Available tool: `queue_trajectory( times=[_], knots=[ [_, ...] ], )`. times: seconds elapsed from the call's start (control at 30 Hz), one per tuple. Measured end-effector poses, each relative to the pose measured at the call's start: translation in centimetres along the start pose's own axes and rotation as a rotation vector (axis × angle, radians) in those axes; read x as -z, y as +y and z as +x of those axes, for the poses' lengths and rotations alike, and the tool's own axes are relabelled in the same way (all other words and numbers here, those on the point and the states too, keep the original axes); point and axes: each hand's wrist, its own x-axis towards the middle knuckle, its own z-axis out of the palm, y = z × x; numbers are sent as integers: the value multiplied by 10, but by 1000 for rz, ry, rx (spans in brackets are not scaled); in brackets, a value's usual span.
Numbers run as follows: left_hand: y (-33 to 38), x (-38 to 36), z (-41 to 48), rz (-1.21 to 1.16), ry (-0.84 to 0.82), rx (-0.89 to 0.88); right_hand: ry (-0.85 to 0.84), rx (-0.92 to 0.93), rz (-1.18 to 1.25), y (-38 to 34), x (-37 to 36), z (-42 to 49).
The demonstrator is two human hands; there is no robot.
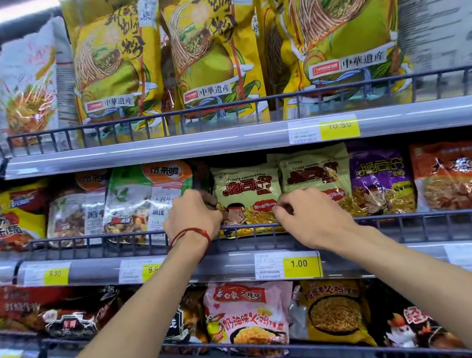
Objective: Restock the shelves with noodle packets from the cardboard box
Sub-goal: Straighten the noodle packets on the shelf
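Both hands reach to the front edge of the middle shelf (93,269), where a pale green noodle packet (246,191) stands upright just behind the wire rail (82,240). The left hand (192,217), with a red cord bracelet (189,235) on its wrist, has its fingers curled around the packet's left edge. The right hand (306,217) pinches the packet near its lower right corner, fingers bent inward.

A second pale green packet (313,170) stands just beside it on the right, partly behind it. Next along toward the shelf's right end are a purple packet (380,182) and an orange-red packet (464,171). A green-and-white packet (138,201) touches the left hand from the left.

On the shelf above, 3 tall yellow packets (213,48) stand in a row. A yellow price tag (300,263) reading 1.00 sits on the middle shelf's front strip between the forearms.
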Motion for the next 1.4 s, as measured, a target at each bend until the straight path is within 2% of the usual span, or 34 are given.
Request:
queue_trajectory(
  times=[0.23, 0.47, 0.63, 0.77, 1.0, 1.13, 1.4],
  knots=[
    [0, 3, -13, -157, 92, -47, 52, 61, 91, 2, 5, -9],
    [2, 22, -51, -483, 190, -164, 209, 262, 315, -16, 17, -42],
    [-18, 44, -102, -457, 152, -186, 175, 338, 496, -45, 6, -75],
    [-59, 66, -147, -305, 63, -210, 92, 319, 520, -74, -20, -112],
    [-171, 105, -231, -27, -243, -192, -64, 230, 435, -133, -91, -201],
    [-246, 128, -276, 5, -395, -182, -183, 149, 396, -178, -135, -258],
    [-389, 161, -339, 4, -684, -36, -347, -100, 420, -269, -232, -357]
  ],
)
